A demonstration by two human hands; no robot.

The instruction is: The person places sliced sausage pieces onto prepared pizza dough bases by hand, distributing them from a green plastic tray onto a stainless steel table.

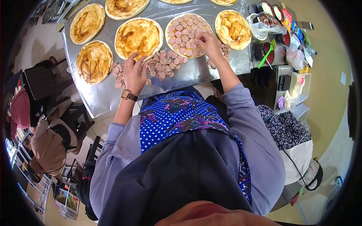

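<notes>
My left hand (134, 73) rests at the table's near side among sliced sausage (164, 64), its fingers spread and their tips by the edge of a sauce-covered dough round (138, 37). My right hand (209, 46) is over the right part of a dough round topped with sausage slices (185, 34). Its thumb and fingers are pinched together, and whatever is between them is hidden. Below my right wrist lies a smaller heap of slices (226, 51). Another sauced round (233, 29) sits just right of that hand.
More sauced rounds (87, 23) stand on the metal table (102, 100), along its left and far sides. To the right are a white container (258, 28), a green spatula (267, 54) and several bowls and packets. A black chair (40, 83) is at left.
</notes>
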